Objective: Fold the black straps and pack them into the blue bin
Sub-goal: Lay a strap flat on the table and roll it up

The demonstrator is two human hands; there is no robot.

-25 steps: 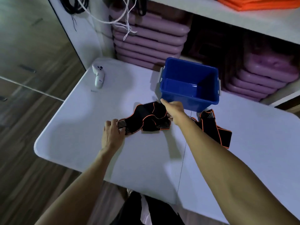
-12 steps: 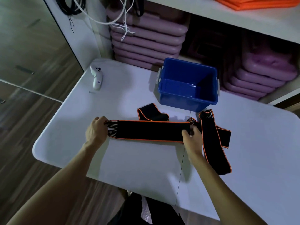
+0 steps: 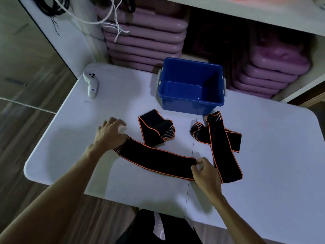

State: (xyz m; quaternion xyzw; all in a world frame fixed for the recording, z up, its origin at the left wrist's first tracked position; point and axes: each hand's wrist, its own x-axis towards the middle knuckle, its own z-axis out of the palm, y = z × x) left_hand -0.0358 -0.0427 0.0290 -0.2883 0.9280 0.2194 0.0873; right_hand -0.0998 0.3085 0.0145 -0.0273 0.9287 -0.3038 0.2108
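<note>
A long black strap with orange edging [image 3: 156, 160] lies stretched flat across the white table [image 3: 73, 152]. My left hand [image 3: 110, 133] presses on its left end with fingers spread. My right hand [image 3: 204, 171] pinches its right end. Behind it sits a second black strap [image 3: 154, 129], partly folded. Two more black straps [image 3: 221, 143] lie crossed to the right. The blue bin [image 3: 191, 87] stands empty at the back of the table.
A white handheld controller [image 3: 91, 84] lies at the table's back left. Stacks of purple cases [image 3: 146, 39] fill the shelf behind the bin. White cords [image 3: 114, 20] hang above. The table's front edge is near my body.
The bunched strap has been pulled out straight and laid flat, then drawn closer to me. My left hand now presses its end flat instead of gripping it.
</note>
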